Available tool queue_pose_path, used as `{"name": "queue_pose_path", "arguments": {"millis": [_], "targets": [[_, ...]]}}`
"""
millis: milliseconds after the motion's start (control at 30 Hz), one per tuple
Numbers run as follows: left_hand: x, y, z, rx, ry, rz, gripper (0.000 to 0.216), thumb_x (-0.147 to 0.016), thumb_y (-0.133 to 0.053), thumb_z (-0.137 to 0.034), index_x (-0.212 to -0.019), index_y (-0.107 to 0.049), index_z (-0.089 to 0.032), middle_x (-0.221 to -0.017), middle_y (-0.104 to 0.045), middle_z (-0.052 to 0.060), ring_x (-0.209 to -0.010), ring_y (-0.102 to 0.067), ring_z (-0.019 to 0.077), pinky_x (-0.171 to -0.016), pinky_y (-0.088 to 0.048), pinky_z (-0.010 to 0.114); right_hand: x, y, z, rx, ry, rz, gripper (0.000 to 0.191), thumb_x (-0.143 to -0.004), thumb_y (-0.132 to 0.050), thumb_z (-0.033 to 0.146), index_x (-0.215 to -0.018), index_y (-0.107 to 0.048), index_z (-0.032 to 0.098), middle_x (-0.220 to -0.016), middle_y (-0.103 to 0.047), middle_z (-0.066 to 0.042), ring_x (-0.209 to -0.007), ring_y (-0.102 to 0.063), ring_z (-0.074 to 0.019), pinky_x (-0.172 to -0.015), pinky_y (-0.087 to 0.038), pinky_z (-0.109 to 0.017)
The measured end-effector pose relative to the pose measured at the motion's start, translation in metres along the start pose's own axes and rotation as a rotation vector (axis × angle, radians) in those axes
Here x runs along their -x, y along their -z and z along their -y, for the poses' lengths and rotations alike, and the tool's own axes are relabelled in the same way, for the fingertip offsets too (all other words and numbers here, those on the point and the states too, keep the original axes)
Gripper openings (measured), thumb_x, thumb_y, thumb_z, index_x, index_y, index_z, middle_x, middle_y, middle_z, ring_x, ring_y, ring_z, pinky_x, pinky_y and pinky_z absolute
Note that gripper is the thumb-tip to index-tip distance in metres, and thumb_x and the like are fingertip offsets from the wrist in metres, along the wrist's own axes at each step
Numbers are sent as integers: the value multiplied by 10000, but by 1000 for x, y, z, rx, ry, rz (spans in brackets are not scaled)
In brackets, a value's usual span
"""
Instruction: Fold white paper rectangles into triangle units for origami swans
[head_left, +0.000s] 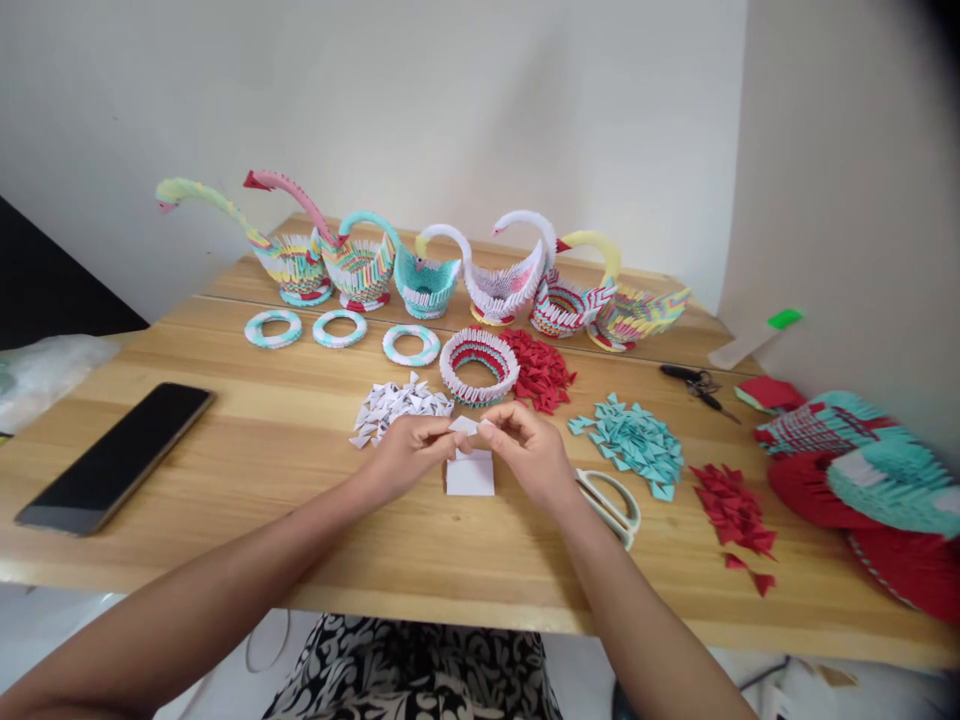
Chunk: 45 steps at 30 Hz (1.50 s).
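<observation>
Between my two hands is a small folded piece of white paper (464,426). My left hand (411,446) pinches its left side, and my right hand (525,443) pinches its right side. Just below the fingers lies a stack of white paper slips (470,477) on the table. A pile of folded white paper triangles (390,405) is beside my left hand. Behind the hands stands a round ring of white, red and teal paper pieces (480,365). The scissors (611,508), with pale handles, lie by my right wrist, their blades hidden.
Piles of red (536,370) and teal paper triangles (637,440) lie on the wooden table (300,560). Several paper swans (424,280) line the back, with teal-and-white rings (339,329) before them. A phone (116,458) lies left; keys (697,385) and larger paper pieces (892,480) are right.
</observation>
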<state>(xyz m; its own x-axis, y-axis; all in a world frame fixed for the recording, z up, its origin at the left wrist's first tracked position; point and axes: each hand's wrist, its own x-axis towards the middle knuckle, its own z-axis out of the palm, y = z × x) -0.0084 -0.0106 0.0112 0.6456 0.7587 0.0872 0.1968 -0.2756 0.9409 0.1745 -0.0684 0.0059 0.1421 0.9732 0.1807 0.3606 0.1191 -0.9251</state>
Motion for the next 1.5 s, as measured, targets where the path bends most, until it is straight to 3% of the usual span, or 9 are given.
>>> {"name": "queue_pose_path", "arguments": {"millis": [133, 333, 533, 900, 1000, 1133, 1267, 1400, 1500], "targets": [[0, 0, 0, 18, 31, 22, 294, -839, -502, -332, -724, -694, -142, -616, -612, 11, -589, -538, 123, -559, -373, 208, -1, 1, -3, -10, -33, 33, 201, -818, -638, 331, -967, -672, 201, -857, -672, -14, -761, -606, -150, -667, -462, -252], [0, 1, -4, 60, 66, 64, 290, -848, -497, -333, -736, -683, -141, -638, -631, 17, -616, -583, 123, -586, -430, 203, 0, 1, -1, -27, -50, 70, 174, -824, -629, 343, -844, -667, 175, -817, -672, -12, -744, -599, -147, -666, -452, -247], [0, -4, -7, 4, 108, -5, 276, -823, -566, -358, -686, -648, -134, -628, -648, 20, -583, -564, 114, -534, -395, 192, 1, 0, 6, 59, -1, 113, 144, -856, -588, 305, -822, -652, 180, -804, -658, -6, -753, -584, -142, -690, -435, -240], [-1, -5, 2, -155, 14, -32, 238, -847, -581, -249, -647, -618, -125, -587, -593, -11, -564, -529, 101, -499, -350, 185, 0, 5, 6, 254, 59, 164, 210, -874, -562, 380, -846, -661, 196, -820, -677, -17, -749, -602, -167, -694, -445, -260], [0, 5, -7, -260, -65, -14, 188, -876, -595, -298, -831, -689, -142, -671, -661, 4, -627, -585, 120, -547, -407, 196, -1, 7, 5, 374, 150, 118, 225, -889, -541, 393, -853, -658, 204, -811, -678, -18, -727, -608, -170, -679, -448, -267], [19, 34, -50, -508, -275, -85, 450, -881, -610, -372, -1292, -533, -205, -1020, -704, 64, -919, -633, 192, -812, -489, 301, -3, 11, 4, 474, 335, 146, 250, -924, -491, 387, -851, -640, 200, -800, -663, -34, -720, -609, -179, -657, -449, -285], [50, 74, -83, -619, -368, -248, 362, -896, -590, -324, -1243, -570, -222, -1128, -679, 83, -1018, -627, 208, -879, -497, 338, -5, 13, -2, 616, 493, 230, 290, -958, -433, 362, -865, -652, 197, -853, -662, -61, -797, -613, -207, -693, -462, -323], [73, 141, -39, -631, -193, -606, 319, -857, -613, -247, -1174, -619, -209, -1148, -674, 80, -1037, -625, 209, -940, -483, 359, -6, 15, -2, 702, 611, 189, 321, -971, -407, 376, -1012, -670, 196, -980, -667, -86, -920, -614, -243, -787, -481, -379], [92, 209, 20, -551, -33, -1080, 396, -825, -556, -153, -1219, -574, -183, -1183, -637, 96, -1023, -617, 207, -908, -497, 356, -2, 18, 9, 678, 666, 124, 323, -965, -440, 377, -1123, -626, 166, -1046, -656, -104, -964, -610, -253, -867, -471, -404]]}}
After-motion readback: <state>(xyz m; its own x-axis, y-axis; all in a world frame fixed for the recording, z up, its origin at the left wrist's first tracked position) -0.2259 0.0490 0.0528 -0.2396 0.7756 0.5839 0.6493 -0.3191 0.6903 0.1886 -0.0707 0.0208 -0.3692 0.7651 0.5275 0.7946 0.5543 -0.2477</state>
